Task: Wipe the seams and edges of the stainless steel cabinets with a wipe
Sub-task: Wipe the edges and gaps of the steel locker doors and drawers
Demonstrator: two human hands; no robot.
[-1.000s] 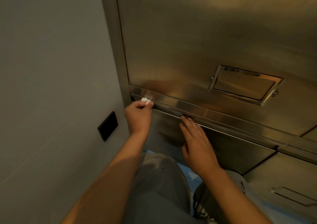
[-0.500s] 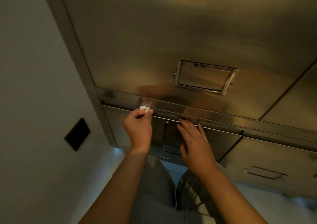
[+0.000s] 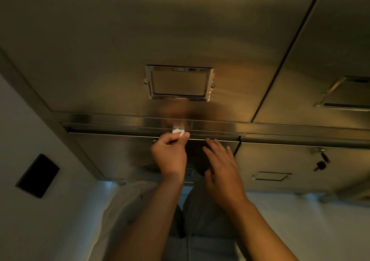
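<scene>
The person stands close against a bank of steel cabinets (image 3: 120, 50), looking down along the fronts. Their left hand (image 3: 170, 156) is curled, thumb and fingers pinching a small white wipe (image 3: 178, 132) at the fingertips, and the wipe sits pressed against the horizontal seam (image 3: 112, 129) that runs between the big upper door and the lower door, roughly below the middle of the upper door. The wipe's pale reflection shows in the shiny strip just above it. The right hand (image 3: 222, 170) is just beside the left one, to its right, fingers straight and loosely spread, holding nothing; its fingertips reach up to the same seam, touching the top edge of the lower door (image 3: 112, 152) or very nearly so, I cannot tell which. The upper door carries a recessed square handle (image 3: 179, 82) with a bright metal frame, directly above the wipe. To the right a dark vertical gap divides this door from a neighbouring door, which has its own recessed handle (image 3: 344, 94) near the frame's edge. Below that, on the lower right door, there is a smaller flat handle (image 3: 270, 176) and a lock with a dark key (image 3: 321, 161) hanging from it. On the left is a pale wall (image 3: 24, 220) with a black rectangular plate (image 3: 38, 175) set into it. Down between the forearms I see the person's grey trousers (image 3: 200, 220) and a light floor (image 3: 310, 220) under the cabinets.
</scene>
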